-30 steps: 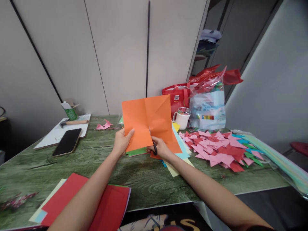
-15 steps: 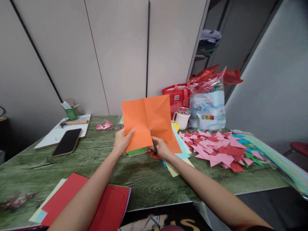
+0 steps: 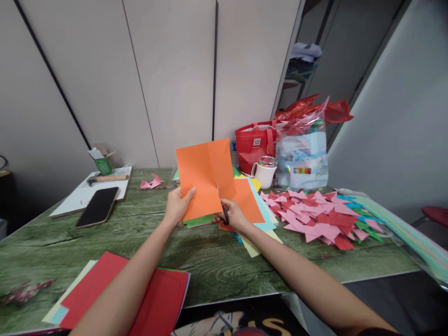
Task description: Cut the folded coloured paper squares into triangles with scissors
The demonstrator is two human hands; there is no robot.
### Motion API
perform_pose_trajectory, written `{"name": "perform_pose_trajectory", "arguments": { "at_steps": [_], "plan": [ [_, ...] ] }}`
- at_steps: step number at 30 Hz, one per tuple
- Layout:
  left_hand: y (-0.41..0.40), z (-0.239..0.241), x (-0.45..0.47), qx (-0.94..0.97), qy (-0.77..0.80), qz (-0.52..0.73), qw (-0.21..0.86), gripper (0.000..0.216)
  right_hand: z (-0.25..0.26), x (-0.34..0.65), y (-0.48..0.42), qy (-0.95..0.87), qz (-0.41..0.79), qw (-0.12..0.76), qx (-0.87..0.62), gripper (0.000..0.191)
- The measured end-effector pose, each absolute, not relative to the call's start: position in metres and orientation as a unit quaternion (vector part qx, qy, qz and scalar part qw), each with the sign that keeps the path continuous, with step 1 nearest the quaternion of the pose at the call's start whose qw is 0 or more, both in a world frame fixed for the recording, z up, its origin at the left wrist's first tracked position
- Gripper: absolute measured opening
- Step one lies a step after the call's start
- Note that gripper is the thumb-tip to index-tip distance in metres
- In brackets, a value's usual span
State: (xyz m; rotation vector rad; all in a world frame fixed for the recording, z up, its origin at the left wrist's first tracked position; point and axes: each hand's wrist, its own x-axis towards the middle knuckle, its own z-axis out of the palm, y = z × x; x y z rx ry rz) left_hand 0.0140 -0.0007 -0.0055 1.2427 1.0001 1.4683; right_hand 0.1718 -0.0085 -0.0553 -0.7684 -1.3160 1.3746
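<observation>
An orange sheet of paper (image 3: pixel 198 182) is held up over the table, with a crease down its middle. My left hand (image 3: pixel 178 205) grips its lower left edge, thumb on the front. In my right hand (image 3: pixel 233 215) is a pair of scissors (image 3: pixel 226 215) with dark handles. Their blades point upward into the sheet along the crease, and a cut runs up from the lower edge. The sheet's right part tilts away. Behind my right hand, another orange sheet (image 3: pixel 247 200) lies on a fanned stack of coloured paper, with light blue paper (image 3: pixel 261 205) at its edge.
Folded pink and red paper pieces (image 3: pixel 315 217) are heaped at right. A white mug (image 3: pixel 265 172), red bag (image 3: pixel 254 144) and filled plastic bag (image 3: pixel 303 154) stand behind. At left are a phone (image 3: pixel 98 206), a hammer (image 3: pixel 110 178) and a small box (image 3: pixel 102 161). Red sheets (image 3: pixel 164 294) lie near the front edge.
The right part of the orange sheet has swung back and looks narrower, uncovering more of the orange sheet and stack behind. Both hands stay in nearly the same place.
</observation>
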Motion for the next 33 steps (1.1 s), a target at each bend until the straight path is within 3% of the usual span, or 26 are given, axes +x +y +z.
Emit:
{"name": "perform_pose_trajectory", "arguments": {
  "at_steps": [22,33],
  "plan": [
    [-0.004,0.005,0.007,0.492,0.406,0.539,0.55,0.023,-0.051,0.172,-0.015,-0.561,0.573,0.489,-0.344,0.033],
    [0.003,0.008,-0.009,0.467,0.374,0.514,0.615,0.031,-0.047,0.168,-0.017,-0.584,0.578,0.457,-0.342,0.017]
  ]
}}
